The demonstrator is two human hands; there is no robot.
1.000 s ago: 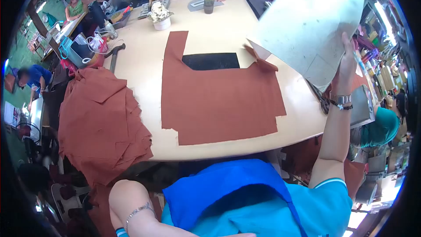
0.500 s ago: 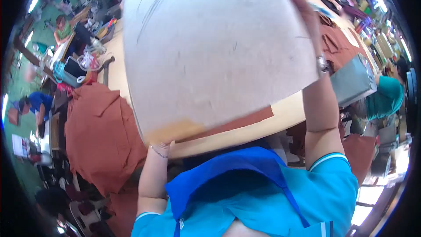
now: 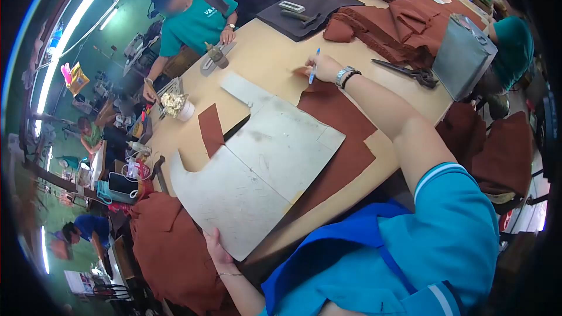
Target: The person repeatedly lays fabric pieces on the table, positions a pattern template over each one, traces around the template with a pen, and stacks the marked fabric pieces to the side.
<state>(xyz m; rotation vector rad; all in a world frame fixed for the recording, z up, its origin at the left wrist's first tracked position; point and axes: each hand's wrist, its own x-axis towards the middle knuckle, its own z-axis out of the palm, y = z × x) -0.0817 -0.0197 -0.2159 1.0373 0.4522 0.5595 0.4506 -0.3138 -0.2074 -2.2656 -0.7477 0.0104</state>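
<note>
My left hand [image 3: 216, 250] grips the near left edge of a large whitish pattern template [image 3: 266, 146], thumb on top and the other fingers hidden beneath. The template has a curved notch, a protruding strip and dark pen marks. Under it a reddish-brown sheet [image 3: 342, 161] shows along the right side, and a brown strip [image 3: 211, 129] sticks out at the left. My right hand [image 3: 325, 70], reaching across the table, holds a blue pen [image 3: 314, 70] upright. Its fingertips are at the far corner of the brown sheet; whether they pinch it I cannot tell.
A hammer [image 3: 160, 175] lies at the table's left edge, shears [image 3: 407, 72] at the right beside a grey metal box [image 3: 466, 58]. Brown material [image 3: 404, 26] is heaped behind. Across the table, a person in a green shirt [image 3: 196, 23] works near a white tub [image 3: 186, 110] and a bottle [image 3: 216, 57].
The template has gone from upright before me down over the brown sheet. My right hand has left its edge and reached forward, now with the pen visible. My left hand stays on the template.
</note>
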